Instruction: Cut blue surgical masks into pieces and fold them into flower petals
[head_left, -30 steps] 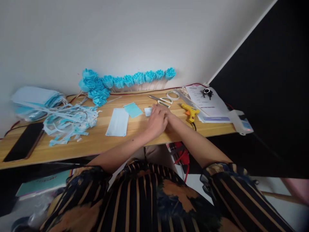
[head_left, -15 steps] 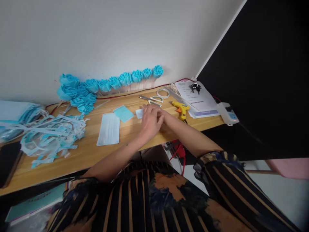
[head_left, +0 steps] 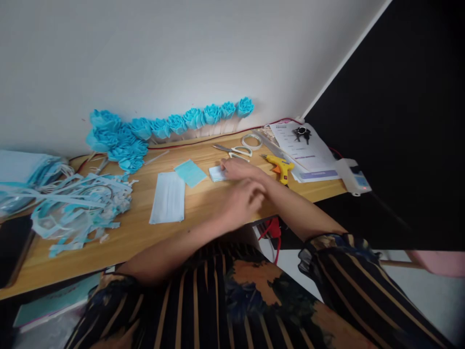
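Note:
A small folded piece of light blue mask fabric (head_left: 217, 174) lies on the wooden table. At its right end are the curled fingers of my right hand (head_left: 238, 169), gripping it against the tabletop. My left hand (head_left: 242, 201) is nearer to me, just below my right wrist, blurred by motion with its fingers bent; what it holds, if anything, is hidden. Left of the folded piece are a flat turquoise square (head_left: 191, 173) and an unfolded pale blue face mask (head_left: 167, 198). Scissors (head_left: 232, 150) rest just behind my right hand.
Blue fabric roses (head_left: 177, 124) line the wall. Cut mask strips (head_left: 87, 203) and a stack of masks (head_left: 27, 169) fill the left side, beside a dark phone (head_left: 14, 249). A yellow glue gun (head_left: 279, 166), tape roll (head_left: 252, 141), papers (head_left: 312, 162) and keys (head_left: 302, 133) occupy the right.
My left hand has drawn back toward me, away from the folded piece. More of that piece shows now, with my right hand still at it. The view has shifted slightly.

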Motion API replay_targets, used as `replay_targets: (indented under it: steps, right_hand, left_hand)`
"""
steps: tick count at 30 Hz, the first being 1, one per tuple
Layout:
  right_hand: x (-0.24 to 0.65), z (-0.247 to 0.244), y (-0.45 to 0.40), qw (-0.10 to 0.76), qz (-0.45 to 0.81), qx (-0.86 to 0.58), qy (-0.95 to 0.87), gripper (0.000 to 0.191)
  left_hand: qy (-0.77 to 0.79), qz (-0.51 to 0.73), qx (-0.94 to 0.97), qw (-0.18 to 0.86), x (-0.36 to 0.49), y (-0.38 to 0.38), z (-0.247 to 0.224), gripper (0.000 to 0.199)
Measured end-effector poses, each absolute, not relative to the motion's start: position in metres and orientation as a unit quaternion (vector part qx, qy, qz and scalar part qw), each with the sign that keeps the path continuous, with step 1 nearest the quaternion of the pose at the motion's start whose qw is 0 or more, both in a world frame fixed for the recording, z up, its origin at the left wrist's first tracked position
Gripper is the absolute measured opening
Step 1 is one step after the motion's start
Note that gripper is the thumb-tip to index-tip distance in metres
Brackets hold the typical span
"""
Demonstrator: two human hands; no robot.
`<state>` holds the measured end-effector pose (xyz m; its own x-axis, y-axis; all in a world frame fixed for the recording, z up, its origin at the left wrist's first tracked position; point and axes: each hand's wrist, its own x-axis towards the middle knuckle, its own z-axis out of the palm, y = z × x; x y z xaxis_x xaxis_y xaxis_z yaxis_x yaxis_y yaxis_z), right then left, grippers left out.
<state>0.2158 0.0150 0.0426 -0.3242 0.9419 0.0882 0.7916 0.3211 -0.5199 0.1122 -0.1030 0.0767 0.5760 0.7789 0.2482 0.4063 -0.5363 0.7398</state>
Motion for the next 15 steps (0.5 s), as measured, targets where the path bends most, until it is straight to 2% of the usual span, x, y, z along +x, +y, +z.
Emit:
replay_targets:
  steps: [1,2,4,5,7,9,12,15]
  right_hand:
    - [0.218,0.046,0.019,0.146,0.203,-0.546,-0.800,0.011]
    - [0.221,0.051,0.022,0.061,0.191,-0.539,-0.818,0.016]
    - [0.228,0.063,0.023,-0.017,0.161,-0.520,-0.839,0.027]
    - [0.231,0.070,0.022,-0.023,0.149,-0.513,-0.845,0.030]
    - [0.234,0.083,0.016,0.025,0.120,-0.517,-0.847,0.032]
    - [0.229,0.094,0.010,0.063,0.097,-0.523,-0.844,0.031]
    - [0.205,0.097,0.006,0.085,0.076,-0.508,-0.854,0.030]
    - [0.174,0.086,0.010,0.085,0.079,-0.458,-0.881,0.032]
  left_hand:
    - [0.296,0.246,0.849,0.361,0.108,-0.114,0.079,0.017]
    - [0.240,0.204,0.867,0.385,0.102,-0.124,0.079,0.019]
    - [0.160,0.136,0.867,0.451,0.084,-0.141,0.075,0.026]
    - [0.138,0.104,0.854,0.491,0.073,-0.147,0.069,0.030]
    - [0.140,0.064,0.818,0.555,0.050,-0.159,0.046,0.035]
    - [0.200,0.052,0.768,0.606,0.032,-0.171,0.011,0.037]
    - [0.346,0.079,0.712,0.606,0.018,-0.187,-0.049,0.038]
    - [0.451,0.167,0.651,0.587,0.016,-0.197,-0.094,0.040]
